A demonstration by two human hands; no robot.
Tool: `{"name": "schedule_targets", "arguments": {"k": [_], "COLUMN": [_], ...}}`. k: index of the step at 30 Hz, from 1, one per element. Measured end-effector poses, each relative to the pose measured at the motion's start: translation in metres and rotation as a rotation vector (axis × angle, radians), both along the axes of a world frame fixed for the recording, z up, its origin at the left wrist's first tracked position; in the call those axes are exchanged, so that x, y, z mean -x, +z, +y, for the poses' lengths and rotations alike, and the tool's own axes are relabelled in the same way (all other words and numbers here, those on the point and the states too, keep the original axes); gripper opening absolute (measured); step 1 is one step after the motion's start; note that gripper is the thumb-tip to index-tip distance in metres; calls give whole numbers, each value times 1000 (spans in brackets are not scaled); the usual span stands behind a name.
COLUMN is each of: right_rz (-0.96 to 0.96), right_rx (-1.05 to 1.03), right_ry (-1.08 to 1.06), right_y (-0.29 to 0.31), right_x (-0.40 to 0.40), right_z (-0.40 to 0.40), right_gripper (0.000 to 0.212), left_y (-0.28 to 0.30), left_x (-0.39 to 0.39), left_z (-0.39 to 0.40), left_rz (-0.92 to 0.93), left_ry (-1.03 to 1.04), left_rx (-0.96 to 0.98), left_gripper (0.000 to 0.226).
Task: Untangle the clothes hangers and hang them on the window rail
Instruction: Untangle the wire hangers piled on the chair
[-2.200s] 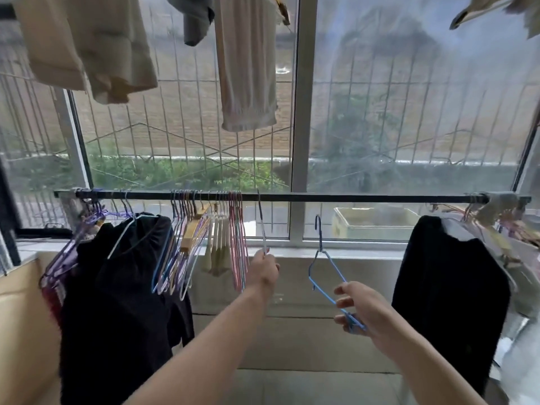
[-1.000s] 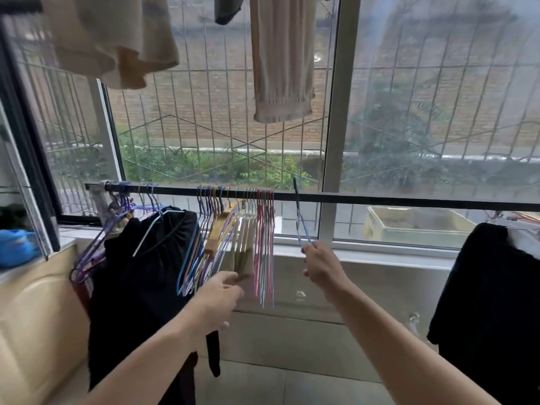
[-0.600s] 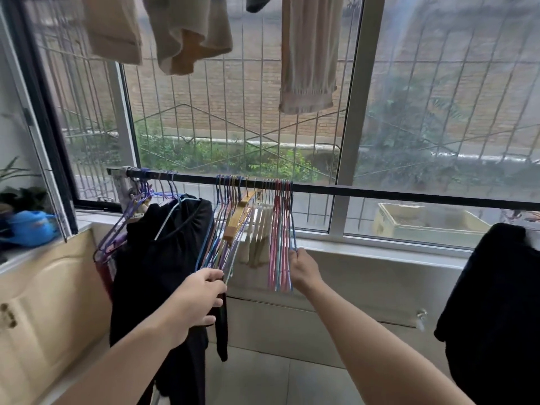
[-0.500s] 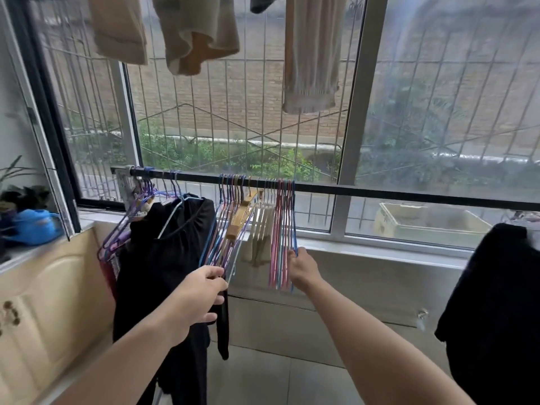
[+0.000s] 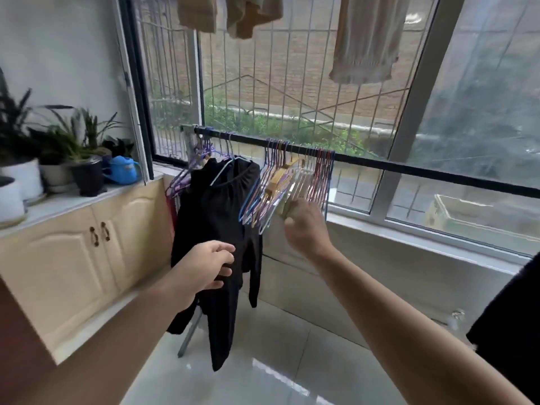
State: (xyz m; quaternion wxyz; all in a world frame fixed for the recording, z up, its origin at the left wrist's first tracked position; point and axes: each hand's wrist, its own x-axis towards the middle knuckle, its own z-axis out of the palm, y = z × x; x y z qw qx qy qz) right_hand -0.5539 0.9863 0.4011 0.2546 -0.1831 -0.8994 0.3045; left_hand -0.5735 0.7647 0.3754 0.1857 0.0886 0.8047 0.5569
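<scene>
Meanwhile, potted plants [image 5: 55, 147] and blue watering can [image 5: 122, 170] top the cabinet [image 5: 87, 252].

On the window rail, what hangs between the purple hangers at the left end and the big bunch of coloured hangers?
In the head view, a black garment hangs on the rail between the purple hangers and the coloured bunch.

No readable txt, labels or nos. anywhere. Nothing legible on the hangers [image 5: 287, 182] or the cabinet [image 5: 87, 258].
</scene>
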Motion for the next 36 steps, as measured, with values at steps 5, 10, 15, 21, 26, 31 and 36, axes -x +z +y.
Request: {"name": "schedule_targets", "arguments": {"k": [5, 10, 15, 21, 26, 31, 36], "right_rz": [-236, -567, -832, -895, -875, -970, -1203], "right_rx": [-20, 60, 96, 87, 21, 53, -10], "right_ry": [337, 691, 957, 1138, 1338, 1372, 1258], "right_y": [-64, -174, -241, -247, -245, -289, -335], "right_x": [-55, -139, -225, -282, -335, -406, -436], "right_z": [-86, -207, -317, -431, -572, -694, -720], "right_gripper": [38, 31, 24, 21, 19, 13, 27], "left_y": [-55, -139, -173, -196, -210, -236, -251], "left_x": [-101, -246, -385, -495, -575, -648, -659], "left_z": [-60, -176, -285, -375, -447, -550, -619], "left_rz": [-97, -380, -548, -588, -639, -685, -736], "left_ry": [173, 484, 863, 1206, 1373, 1508, 1493], "left_rx": [-42, -43, -111, -258, -375, -375, -326], "left_gripper": [18, 16, 20, 20, 14, 17, 16]}}
